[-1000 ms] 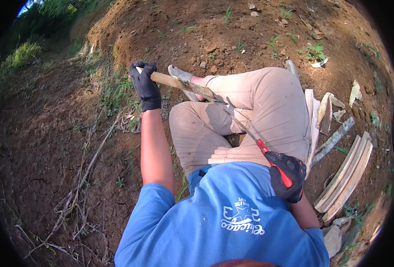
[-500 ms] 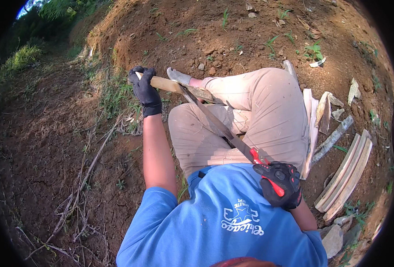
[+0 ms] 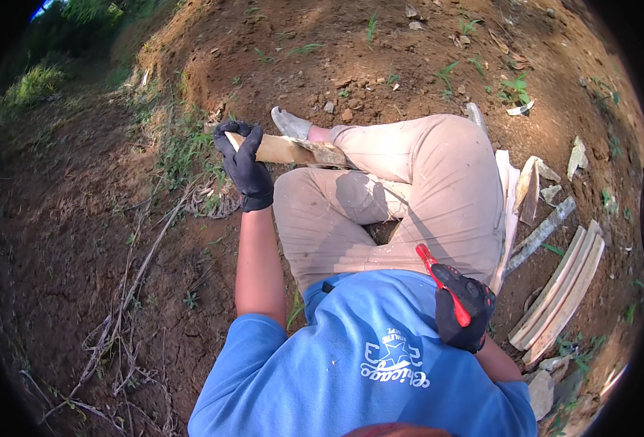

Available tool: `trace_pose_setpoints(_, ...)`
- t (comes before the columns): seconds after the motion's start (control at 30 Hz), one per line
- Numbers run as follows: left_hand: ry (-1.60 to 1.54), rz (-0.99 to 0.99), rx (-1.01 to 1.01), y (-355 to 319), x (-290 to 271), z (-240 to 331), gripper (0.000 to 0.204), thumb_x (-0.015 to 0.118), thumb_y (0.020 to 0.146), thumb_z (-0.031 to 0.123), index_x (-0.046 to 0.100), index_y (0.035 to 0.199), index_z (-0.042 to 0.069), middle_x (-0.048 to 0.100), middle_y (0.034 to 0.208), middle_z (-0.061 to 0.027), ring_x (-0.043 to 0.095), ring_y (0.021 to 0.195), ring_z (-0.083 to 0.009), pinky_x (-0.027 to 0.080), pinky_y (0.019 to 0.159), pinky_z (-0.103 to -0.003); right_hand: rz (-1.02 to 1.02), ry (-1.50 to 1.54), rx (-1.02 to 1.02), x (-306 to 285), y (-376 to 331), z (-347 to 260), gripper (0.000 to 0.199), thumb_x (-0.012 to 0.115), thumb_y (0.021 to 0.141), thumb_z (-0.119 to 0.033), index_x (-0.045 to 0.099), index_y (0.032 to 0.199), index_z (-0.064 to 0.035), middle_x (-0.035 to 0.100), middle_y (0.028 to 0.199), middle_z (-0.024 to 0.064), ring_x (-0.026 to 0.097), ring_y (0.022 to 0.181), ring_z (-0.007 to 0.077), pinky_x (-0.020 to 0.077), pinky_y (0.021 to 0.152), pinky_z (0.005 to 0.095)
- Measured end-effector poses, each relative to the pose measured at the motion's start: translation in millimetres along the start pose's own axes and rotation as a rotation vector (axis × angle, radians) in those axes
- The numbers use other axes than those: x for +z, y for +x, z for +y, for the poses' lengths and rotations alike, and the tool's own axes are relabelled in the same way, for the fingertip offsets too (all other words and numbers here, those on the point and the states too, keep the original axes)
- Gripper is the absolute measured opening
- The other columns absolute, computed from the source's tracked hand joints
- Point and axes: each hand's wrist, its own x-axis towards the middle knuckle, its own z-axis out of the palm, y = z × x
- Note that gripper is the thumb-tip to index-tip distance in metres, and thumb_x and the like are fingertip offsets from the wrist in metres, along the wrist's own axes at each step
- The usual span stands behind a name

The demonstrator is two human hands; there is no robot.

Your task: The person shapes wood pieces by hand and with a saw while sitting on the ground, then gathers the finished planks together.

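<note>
My left hand, in a black glove, grips the near end of a pale piece of wood. The wood reaches right towards my shin, and its farther part looks rough and bark-like. My right hand, in a black and red glove, is closed around the red handle of a hand saw close to my blue shirt. I cannot make out the blade at this moment. The saw handle is well apart from the wood, over my lap.
Several curved wooden strips lie on the soil at my right. Nearer my thigh are split wood pieces and a grey bark-covered stick. Grey stones sit at lower right. Dry stalks cross the ground at left.
The saw has come off the wood, and its blade has dropped from sight. My right hand has turned and shifted slightly right. My left hand still holds the wood, its wrist a little lower.
</note>
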Motion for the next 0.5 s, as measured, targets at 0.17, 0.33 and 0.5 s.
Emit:
trace_pose_setpoints(0.17,0.056,0.038,0.026,-5.3,-0.7,-4.7,0.041,0.075,0.085,0.010,0.054,0.120,0.008,0.055,0.110,-0.0056,0.058,0.105,-0.0196,0.046,0.101,-0.037,0.088,0.527,0.536,9.5,-19.3,3.5,0.034,0.070,0.087,-0.008,0.080,0.119,-0.0034,0.079,0.098,0.0161,0.077,0.085,0.0325,0.0596,0.075,0.0416)
trace_pose_setpoints(0.33,0.079,-0.031,0.034,-6.7,0.1,-0.1,0.043,0.074,0.085,0.008,0.053,0.122,0.008,0.054,0.111,-0.0057,0.058,0.105,-0.0211,0.046,0.102,-0.038,-0.211,0.116,-0.071,-10.0,-8.7,10.8,0.041,0.076,0.079,-0.011,0.081,0.119,-0.0076,0.079,0.098,0.0143,0.077,0.085,0.0306,0.0621,0.078,0.0436)
trace_pose_setpoints(0.5,-0.122,-0.109,0.006,-6.7,-7.7,1.8,0.045,0.073,0.083,0.005,0.052,0.123,0.009,0.053,0.109,-0.0053,0.057,0.105,-0.0219,0.046,0.103,-0.039,-0.159,0.138,-0.169,-22.7,16.2,15.8,0.043,0.077,0.077,-0.013,0.082,0.120,-0.0102,0.079,0.094,0.0087,0.075,0.080,0.0276,0.0620,0.077,0.0435)
